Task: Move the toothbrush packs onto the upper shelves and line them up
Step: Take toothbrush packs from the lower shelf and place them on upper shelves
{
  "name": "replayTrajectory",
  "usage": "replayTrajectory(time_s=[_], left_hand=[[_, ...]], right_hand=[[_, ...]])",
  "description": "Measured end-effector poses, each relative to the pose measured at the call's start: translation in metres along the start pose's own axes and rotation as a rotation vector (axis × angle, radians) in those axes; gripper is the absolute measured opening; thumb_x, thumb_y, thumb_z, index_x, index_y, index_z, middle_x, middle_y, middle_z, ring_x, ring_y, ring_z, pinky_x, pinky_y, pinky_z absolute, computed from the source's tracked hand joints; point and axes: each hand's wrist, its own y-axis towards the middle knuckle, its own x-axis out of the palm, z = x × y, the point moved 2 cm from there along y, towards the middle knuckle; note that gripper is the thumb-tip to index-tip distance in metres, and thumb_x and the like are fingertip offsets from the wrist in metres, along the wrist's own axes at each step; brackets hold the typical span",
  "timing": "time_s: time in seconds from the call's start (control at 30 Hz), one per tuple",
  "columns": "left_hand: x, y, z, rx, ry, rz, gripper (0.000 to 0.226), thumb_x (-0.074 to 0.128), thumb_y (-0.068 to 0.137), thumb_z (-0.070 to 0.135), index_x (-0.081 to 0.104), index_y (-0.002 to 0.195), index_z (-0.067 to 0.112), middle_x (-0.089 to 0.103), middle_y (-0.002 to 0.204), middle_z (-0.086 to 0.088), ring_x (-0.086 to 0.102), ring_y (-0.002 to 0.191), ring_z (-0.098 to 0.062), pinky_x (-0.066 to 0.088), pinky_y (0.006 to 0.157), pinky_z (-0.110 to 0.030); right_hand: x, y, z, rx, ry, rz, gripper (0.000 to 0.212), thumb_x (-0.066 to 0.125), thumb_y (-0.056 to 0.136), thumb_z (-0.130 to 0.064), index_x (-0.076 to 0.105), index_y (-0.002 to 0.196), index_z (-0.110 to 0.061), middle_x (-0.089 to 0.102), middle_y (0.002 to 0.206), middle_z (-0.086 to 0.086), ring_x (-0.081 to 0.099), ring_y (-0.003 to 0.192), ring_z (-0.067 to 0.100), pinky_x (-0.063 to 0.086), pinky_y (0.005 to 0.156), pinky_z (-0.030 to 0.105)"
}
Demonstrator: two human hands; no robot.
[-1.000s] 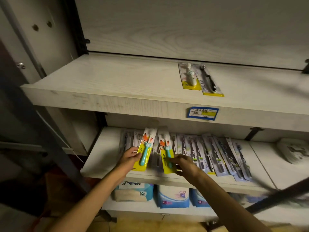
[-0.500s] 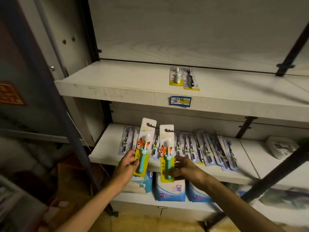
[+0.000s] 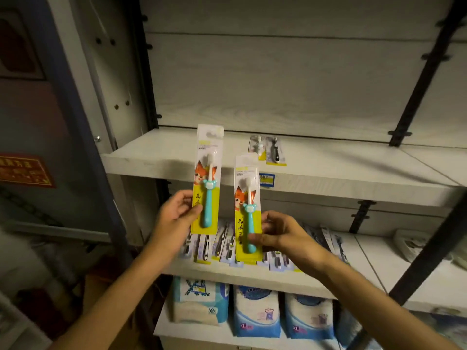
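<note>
While both packs hang in the air in front of the shelving, each hand carries one. The left pack (image 3: pixel 207 180) and the right pack (image 3: pixel 247 208) are flat blister cards, each with a teal child's toothbrush under clear plastic; I judge them light and fairly stiff, liable to bend or slip if pinched only at a corner, so the lower edge beside the handle (where the plastic bulge gives the fingers a stop) looks the surest place to hold.

That is where they are held. The left hand (image 3: pixel 177 213) pinches its card at the lower left edge, thumb on the front, fingers behind. The right hand (image 3: pixel 276 234) grips the lower right edge of its card, fingertips curled over the brush handle. Both forearms reach up and forward, cards upright and facing the camera, the left one higher.

Just behind them lies the upper shelf (image 3: pixel 341 183), where two packs (image 3: pixel 267 150) already lie side by side. More packs (image 3: pixel 227 246) lie on the lower shelf (image 3: pixel 358 281).
</note>
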Motion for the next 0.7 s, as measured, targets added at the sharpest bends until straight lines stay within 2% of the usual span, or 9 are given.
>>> replayTrajectory(time_s=[0.1,0.23,0.3,0.37,0.47,0.53,0.63,0.7], left_hand=[[-0.011,0.041,0.032,0.094,-0.018,0.079,0.029,0.062,0.091,-0.005,0.064,0.100,0.023,0.069,0.092,0.005,0.068,0.079,0.001,0.054,0.070,-0.019],[-0.025,0.112,0.045,0.025,0.079,0.098,0.031,0.069,0.089,0.001,0.061,0.108,0.024,0.069,0.097,-0.009,0.067,0.083,-0.022,0.053,0.075,-0.037],[-0.028,0.150,0.043,-0.019,0.219,0.086,0.034,0.076,0.083,0.009,0.061,0.102,0.032,0.070,0.100,-0.013,0.068,0.088,-0.028,0.054,0.081,-0.041],[-0.025,0.184,0.041,-0.042,0.345,0.065,0.026,0.079,0.077,0.013,0.065,0.091,0.030,0.072,0.098,-0.011,0.070,0.091,-0.027,0.055,0.083,-0.038],[-0.007,0.222,0.037,-0.031,0.450,0.009,0.017,0.079,0.075,0.012,0.067,0.079,0.023,0.074,0.098,-0.006,0.069,0.096,-0.025,0.051,0.079,-0.028],[0.007,0.237,0.033,-0.034,0.497,-0.035,0.015,0.077,0.077,0.012,0.067,0.076,0.023,0.072,0.098,-0.001,0.068,0.100,-0.021,0.047,0.077,-0.023],[0.023,0.249,0.019,-0.061,0.549,-0.081,0.011,0.074,0.082,0.011,0.074,0.088,0.020,0.068,0.098,0.004,0.062,0.094,-0.012,0.037,0.069,-0.014],[0.030,0.256,0.010,-0.066,0.588,-0.076,0.014,0.073,0.084,0.013,0.076,0.096,0.019,0.071,0.108,0.003,0.063,0.101,-0.015,0.038,0.074,-0.014]], right_hand=[[-0.003,0.011,-0.037,-0.041,0.021,0.026,0.038,0.073,0.081,-0.008,0.061,0.114,0.007,0.072,0.107,0.023,0.074,0.094,0.030,0.062,0.078,0.034],[-0.017,0.047,-0.075,-0.084,0.062,0.208,0.052,0.076,0.076,-0.008,0.058,0.122,0.010,0.066,0.115,0.033,0.071,0.094,0.032,0.062,0.078,0.037],[-0.027,0.074,-0.093,-0.071,0.010,0.294,0.046,0.075,0.082,-0.003,0.058,0.124,0.006,0.070,0.111,0.028,0.073,0.087,0.028,0.062,0.073,0.035],[-0.041,0.102,-0.107,-0.053,-0.048,0.365,0.047,0.074,0.084,0.000,0.056,0.127,0.001,0.071,0.105,0.020,0.073,0.078,0.022,0.061,0.061,0.029],[-0.054,0.136,-0.119,-0.022,-0.138,0.420,0.054,0.076,0.084,-0.002,0.052,0.133,0.001,0.070,0.104,0.019,0.073,0.080,0.024,0.060,0.060,0.026],[-0.052,0.155,-0.120,0.007,-0.171,0.421,0.050,0.074,0.085,-0.001,0.054,0.131,0.003,0.070,0.096,0.017,0.071,0.075,0.022,0.058,0.056,0.023],[-0.045,0.181,-0.113,0.073,-0.217,0.433,0.057,0.077,0.085,-0.003,0.050,0.135,-0.001,0.068,0.090,0.014,0.070,0.070,0.019,0.058,0.055,0.024],[-0.046,0.196,-0.109,0.116,-0.261,0.439,0.064,0.080,0.083,-0.007,0.047,0.138,-0.008,0.067,0.090,0.013,0.069,0.070,0.018,0.058,0.058,0.025]])
